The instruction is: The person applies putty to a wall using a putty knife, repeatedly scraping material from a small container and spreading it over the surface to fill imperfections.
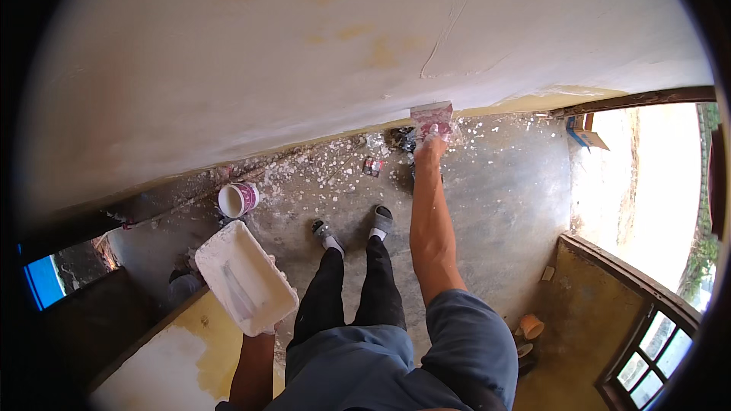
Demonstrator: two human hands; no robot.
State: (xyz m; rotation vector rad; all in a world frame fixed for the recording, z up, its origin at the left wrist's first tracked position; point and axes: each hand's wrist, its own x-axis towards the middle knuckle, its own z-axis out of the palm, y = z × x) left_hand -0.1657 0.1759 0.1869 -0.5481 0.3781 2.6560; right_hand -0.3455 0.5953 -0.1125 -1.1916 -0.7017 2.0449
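My right arm stretches forward, and my right hand (432, 144) is closed round a wide putty knife (432, 116) with a reddish, plaster-smeared face. The blade's front edge lies against the lower part of the whitish wall (304, 53), or very close to it. On the left, my left hand (268, 330) grips a white rectangular tray (217, 289) from beneath and the side; most of its fingers are hidden. The tray is tilted, and pale filler coats its bottom and walls. Raised filler lines and yellowish patches show on the wall.
A white and purple bucket (239, 199) lies by the wall. White flakes, dark scraps (402, 138) and a small packet (372, 167) litter the concrete floor (502, 205). At the right are a doorway with a cardboard box (585, 133), a low wall with a window (655, 350) and an orange pot (531, 326).
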